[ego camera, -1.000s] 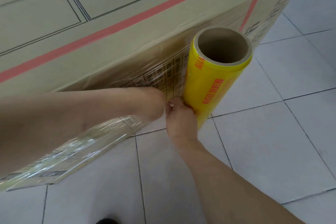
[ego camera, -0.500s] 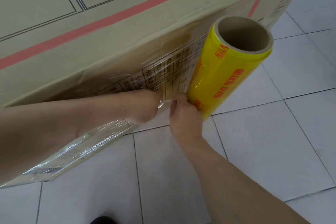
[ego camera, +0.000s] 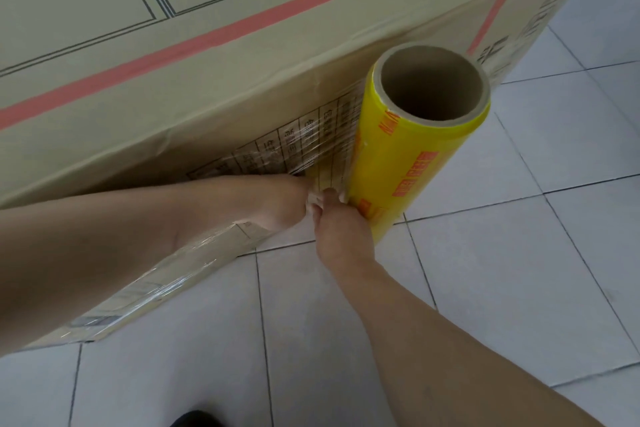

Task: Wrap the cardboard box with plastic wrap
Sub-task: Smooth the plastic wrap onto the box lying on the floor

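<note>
The large tan cardboard box [ego camera: 242, 55] with a red printed ribbon filled the upper left of the frame, on the white tiled floor [ego camera: 519, 270]. At centre, the right hand [ego camera: 341, 229] gripped the yellow roll of plastic wrap [ego camera: 412, 163], upright against the box's side. The left hand [ego camera: 284, 199] pinched the clear film [ego camera: 311, 146] beside it.

two bare forearms, no sleeves in view; hands [ego camera: 341, 236] without rings, gloves or watch
</note>
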A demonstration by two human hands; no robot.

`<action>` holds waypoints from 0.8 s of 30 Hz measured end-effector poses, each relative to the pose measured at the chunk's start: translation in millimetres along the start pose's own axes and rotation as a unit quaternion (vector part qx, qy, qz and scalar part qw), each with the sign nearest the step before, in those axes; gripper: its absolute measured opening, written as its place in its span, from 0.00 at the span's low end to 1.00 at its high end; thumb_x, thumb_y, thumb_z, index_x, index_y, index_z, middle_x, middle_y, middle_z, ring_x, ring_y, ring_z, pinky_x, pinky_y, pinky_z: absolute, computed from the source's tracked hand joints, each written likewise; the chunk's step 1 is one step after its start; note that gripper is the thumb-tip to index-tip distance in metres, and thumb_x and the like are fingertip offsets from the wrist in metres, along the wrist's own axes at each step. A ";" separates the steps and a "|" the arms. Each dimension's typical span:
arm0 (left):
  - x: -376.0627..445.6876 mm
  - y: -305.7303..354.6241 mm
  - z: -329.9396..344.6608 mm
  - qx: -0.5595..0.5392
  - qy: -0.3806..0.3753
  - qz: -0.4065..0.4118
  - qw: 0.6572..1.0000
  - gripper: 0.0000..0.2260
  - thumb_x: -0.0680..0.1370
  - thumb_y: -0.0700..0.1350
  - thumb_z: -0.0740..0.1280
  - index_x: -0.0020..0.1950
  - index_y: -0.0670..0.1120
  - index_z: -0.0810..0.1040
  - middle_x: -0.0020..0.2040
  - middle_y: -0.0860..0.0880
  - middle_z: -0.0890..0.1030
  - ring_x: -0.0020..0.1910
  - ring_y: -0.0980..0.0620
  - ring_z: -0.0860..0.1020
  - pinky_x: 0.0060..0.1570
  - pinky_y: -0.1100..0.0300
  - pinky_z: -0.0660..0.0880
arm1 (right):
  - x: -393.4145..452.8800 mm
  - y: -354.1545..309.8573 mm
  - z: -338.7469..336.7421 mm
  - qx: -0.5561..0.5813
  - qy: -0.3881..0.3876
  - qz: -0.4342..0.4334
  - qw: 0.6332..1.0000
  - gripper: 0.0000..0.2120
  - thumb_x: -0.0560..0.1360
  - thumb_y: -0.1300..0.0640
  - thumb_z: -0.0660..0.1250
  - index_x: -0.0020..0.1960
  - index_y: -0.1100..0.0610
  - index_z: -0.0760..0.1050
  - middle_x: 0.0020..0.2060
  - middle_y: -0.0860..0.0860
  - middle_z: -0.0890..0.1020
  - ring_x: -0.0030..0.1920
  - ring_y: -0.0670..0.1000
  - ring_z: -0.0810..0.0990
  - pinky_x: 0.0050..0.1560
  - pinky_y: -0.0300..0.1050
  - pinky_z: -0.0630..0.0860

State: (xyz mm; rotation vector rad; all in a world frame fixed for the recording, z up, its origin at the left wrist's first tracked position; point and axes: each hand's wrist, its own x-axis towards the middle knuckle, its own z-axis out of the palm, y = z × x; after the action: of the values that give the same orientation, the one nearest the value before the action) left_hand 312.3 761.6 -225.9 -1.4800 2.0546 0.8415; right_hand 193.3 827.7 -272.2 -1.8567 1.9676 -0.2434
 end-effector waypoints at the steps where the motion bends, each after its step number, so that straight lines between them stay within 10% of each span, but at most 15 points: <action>1: -0.1 -1.9 -0.7 -0.015 0.004 -0.004 1.000 0.19 0.82 0.36 0.58 0.74 0.43 0.70 0.61 0.44 0.80 0.60 0.42 0.80 0.62 0.44 0.78 | 1.5 -1.5 1.5 0.003 0.016 0.013 1.000 0.15 0.85 0.50 0.52 0.66 0.57 0.68 0.49 0.57 0.84 0.49 0.58 0.83 0.37 0.45 0.71; 7: -3.2 -5.2 -4.9 -0.060 0.018 -0.015 0.998 0.19 0.82 0.37 0.58 0.73 0.46 0.70 0.64 0.44 0.80 0.60 0.43 0.81 0.61 0.43 0.79 | -0.8 -2.5 17.8 0.093 0.111 0.060 0.988 0.07 0.83 0.59 0.60 0.55 0.61 0.74 0.40 0.59 0.84 0.41 0.60 0.84 0.31 0.44 0.68; 14: -11.4 3.6 -6.5 -0.021 -0.002 0.012 1.000 0.23 0.84 0.45 0.63 0.79 0.47 0.64 0.67 0.44 0.79 0.63 0.43 0.79 0.65 0.45 0.76 | -0.8 5.8 15.5 0.072 0.021 -0.023 0.997 0.25 0.84 0.50 0.55 0.79 0.50 0.55 0.45 0.56 0.83 0.46 0.57 0.82 0.38 0.46 0.70; 24: -14.2 1.5 -2.1 0.014 -0.012 -0.019 1.000 0.29 0.85 0.48 0.62 0.83 0.46 0.54 0.69 0.41 0.78 0.62 0.44 0.79 0.65 0.49 0.76 | -1.2 17.0 34.3 0.131 0.090 0.059 0.986 0.12 0.84 0.54 0.57 0.54 0.61 0.75 0.41 0.60 0.83 0.43 0.61 0.83 0.33 0.47 0.71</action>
State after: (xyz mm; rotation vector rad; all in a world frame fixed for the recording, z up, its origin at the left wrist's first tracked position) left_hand 315.2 769.9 -214.4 -1.4823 2.0078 0.8091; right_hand 192.2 835.9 -309.6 -1.5941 2.0409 -0.6212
